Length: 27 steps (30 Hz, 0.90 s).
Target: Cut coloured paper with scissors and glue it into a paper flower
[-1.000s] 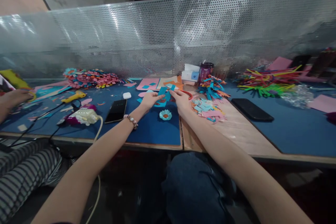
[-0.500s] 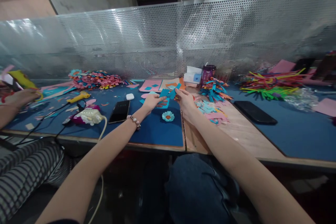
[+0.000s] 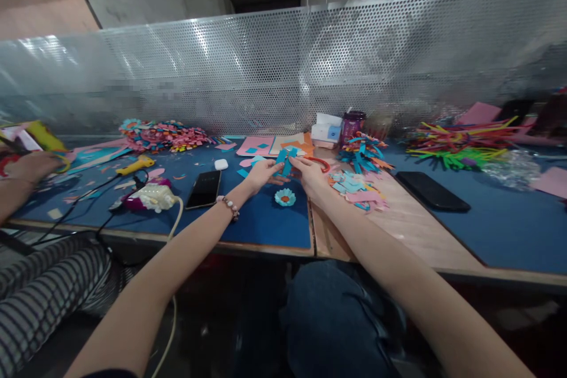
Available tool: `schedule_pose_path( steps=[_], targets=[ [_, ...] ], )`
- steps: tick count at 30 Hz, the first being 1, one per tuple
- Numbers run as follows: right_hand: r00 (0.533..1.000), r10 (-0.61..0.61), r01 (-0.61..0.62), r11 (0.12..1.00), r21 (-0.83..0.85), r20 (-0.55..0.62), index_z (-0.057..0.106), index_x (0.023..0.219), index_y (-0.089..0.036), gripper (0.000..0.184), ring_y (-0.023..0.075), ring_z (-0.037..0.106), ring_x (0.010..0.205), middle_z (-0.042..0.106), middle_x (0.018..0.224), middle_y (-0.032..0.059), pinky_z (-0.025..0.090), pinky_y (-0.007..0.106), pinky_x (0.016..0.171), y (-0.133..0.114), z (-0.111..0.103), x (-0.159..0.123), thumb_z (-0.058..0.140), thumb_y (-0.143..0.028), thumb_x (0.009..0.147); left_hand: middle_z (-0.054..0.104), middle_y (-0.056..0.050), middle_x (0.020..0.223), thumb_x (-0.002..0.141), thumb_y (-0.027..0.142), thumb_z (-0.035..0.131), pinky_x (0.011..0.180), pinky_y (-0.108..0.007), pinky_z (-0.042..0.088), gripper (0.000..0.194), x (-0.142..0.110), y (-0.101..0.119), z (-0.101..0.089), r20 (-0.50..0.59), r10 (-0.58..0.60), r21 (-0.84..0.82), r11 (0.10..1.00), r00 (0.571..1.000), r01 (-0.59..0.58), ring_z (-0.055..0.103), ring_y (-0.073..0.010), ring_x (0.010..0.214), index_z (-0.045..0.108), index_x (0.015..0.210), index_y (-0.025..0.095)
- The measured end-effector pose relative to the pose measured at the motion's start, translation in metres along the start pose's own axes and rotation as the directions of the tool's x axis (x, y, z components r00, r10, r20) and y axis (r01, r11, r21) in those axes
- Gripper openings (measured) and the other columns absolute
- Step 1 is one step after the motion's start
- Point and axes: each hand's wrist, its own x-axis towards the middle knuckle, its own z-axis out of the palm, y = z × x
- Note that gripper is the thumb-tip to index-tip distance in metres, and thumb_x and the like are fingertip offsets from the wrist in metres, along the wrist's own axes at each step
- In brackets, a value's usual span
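Both of my arms reach forward over the blue mat (image 3: 266, 221). My left hand (image 3: 262, 172) and my right hand (image 3: 307, 173) meet at the middle of the table, and both pinch a small piece of teal paper (image 3: 284, 159) held upright between them. Just in front of my hands a small teal paper flower with an orange centre (image 3: 284, 196) lies on the mat. Red-handled scissors (image 3: 319, 162) lie right behind my right hand. A heap of pink and teal paper scraps (image 3: 357, 188) sits to the right of it.
A black phone (image 3: 203, 188) and a white earbud case (image 3: 220, 163) lie left of my hands, a glue gun (image 3: 148, 198) with its cord further left. Another phone (image 3: 432, 191) lies right. Paper flowers (image 3: 162, 133), coloured strips (image 3: 456, 142), a cup (image 3: 351, 125). Another person's hand (image 3: 26, 166) at far left.
My hands have drawn closer together and dropped slightly towards the table, with the teal paper now held upright between them. The camera view has shifted a little.
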Motion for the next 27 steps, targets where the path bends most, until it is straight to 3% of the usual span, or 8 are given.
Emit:
schedule_pose_path(
  steps=[5,9,17,23,27],
  targets=[
    [1.0,-0.026,0.025,0.999,-0.029,-0.002,0.066,0.073,-0.016,0.033,0.0105,0.055,0.058,0.064,0.07,-0.0007,0.046,0.026,0.054,-0.0005,0.0027,-0.0014,0.081,-0.039,0.053,0.07,-0.011,0.088,0.076,0.043,0.067,0.069,-0.038,0.057,0.035,-0.0022,0.0017,0.0011,0.029,-0.041,-0.026,0.999,0.999,0.042,0.07,-0.0238,0.074,0.056,0.092,0.013],
    [1.0,-0.02,0.02,0.999,-0.027,-0.012,0.065,0.072,-0.016,0.033,0.0099,0.055,0.059,0.064,0.069,-0.0008,0.046,0.024,0.055,0.0006,0.0016,0.0004,0.081,-0.038,0.052,0.07,-0.01,0.083,0.073,0.045,0.068,0.074,-0.041,0.056,0.038,0.0003,-0.0006,-0.0013,-0.013,0.002,-0.017,1.0,1.0,-0.002,0.07,-0.0242,0.074,0.058,0.088,0.012],
    [0.999,-0.001,0.0,1.0,-0.028,-0.035,0.066,0.072,-0.015,0.034,0.01,0.054,0.057,0.062,0.067,-0.0011,0.044,0.025,0.054,0.0043,0.0027,0.0033,0.08,-0.038,0.052,0.07,-0.013,0.091,0.073,0.045,0.068,0.079,-0.04,0.054,0.042,0.0024,-0.0033,-0.0012,0.047,0.017,-0.054,0.998,0.999,-0.015,0.069,-0.0223,0.08,0.062,0.096,0.01],
    [0.995,-0.077,0.068,0.99,-0.126,-0.068,0.067,0.075,-0.016,0.032,0.0074,0.05,0.058,0.061,0.069,-0.0019,0.033,0.019,0.047,-0.0013,0.0008,0.002,0.077,-0.041,0.057,0.068,-0.008,0.076,0.075,0.04,0.067,0.075,-0.041,0.055,0.032,0.0031,-0.0017,-0.0029,-0.037,0.028,-0.087,0.996,0.999,-0.031,0.069,-0.0215,0.071,0.057,0.082,0.011],
    [0.997,-0.048,0.038,0.989,-0.145,-0.067,0.066,0.074,-0.016,0.033,0.0075,0.049,0.055,0.059,0.065,-0.0027,0.033,0.021,0.047,-0.0012,0.005,-0.0025,0.077,-0.041,0.056,0.069,-0.01,0.087,0.079,0.039,0.064,0.076,-0.039,0.055,0.033,-0.0009,0.0004,0.0003,0.04,0.01,-0.087,0.996,0.999,-0.007,0.069,-0.0205,0.074,0.059,0.094,0.011]
  ],
)
